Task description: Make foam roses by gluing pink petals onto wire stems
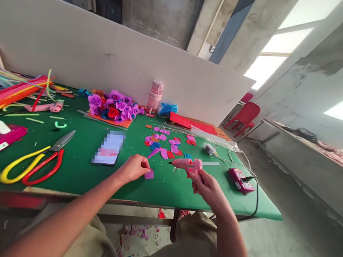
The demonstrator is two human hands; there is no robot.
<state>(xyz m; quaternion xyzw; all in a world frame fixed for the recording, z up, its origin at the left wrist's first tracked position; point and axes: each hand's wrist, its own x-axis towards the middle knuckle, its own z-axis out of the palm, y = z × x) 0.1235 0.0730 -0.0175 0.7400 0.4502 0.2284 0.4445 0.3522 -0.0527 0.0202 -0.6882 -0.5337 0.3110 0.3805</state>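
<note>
My left hand (pixel 134 168) is closed in a pinch at the corner of a small purple paper piece (pixel 149 174), low over the green table. My right hand (pixel 207 185) is wrapped round the handle of a pink glue gun (pixel 186 165); its dark nozzle points left, and a clear glue stick (pixel 212 163) sticks out of its back end. Behind the gun and my left hand lie cut petals (pixel 164 153) in purple, red, blue and orange. A phone (pixel 109 148) with a blurred screen lies to the left of my left hand.
Scissors (pixel 59 145) with yellow and red handles lie at the left. Paper flowers (pixel 118 105) and a pink bottle (pixel 155 97) stand at the back. A magenta power strip (pixel 241 181) with a black cable sits by the right edge of the green table (pixel 260 205).
</note>
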